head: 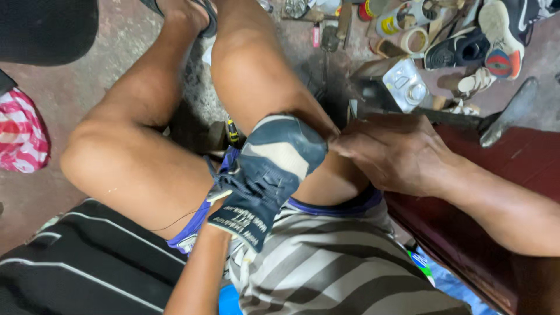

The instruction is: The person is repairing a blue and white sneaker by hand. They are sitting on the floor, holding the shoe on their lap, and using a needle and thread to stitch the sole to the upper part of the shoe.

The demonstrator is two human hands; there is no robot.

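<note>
My left hand point(274, 163) wears a dark blue and grey work glove and is curled into a fist between my bare knees. Whatever it encloses is hidden. My bare right hand point(391, 153) lies against my right thigh, fingertips pinched together and touching the glove's knuckle side. Nothing shows between those fingertips. A small yellow and black tool handle point(232, 132) pokes up just left of the glove. A thin dark thread point(175, 224) lies across my left thigh.
A dark red wooden bench point(519, 169) runs under my right forearm. Beyond it on the concrete floor lie shoes point(501, 35), tape rolls point(415, 41), a shiny metal tin point(408, 84) and small tools. A red and white striped bag point(20, 131) sits at far left.
</note>
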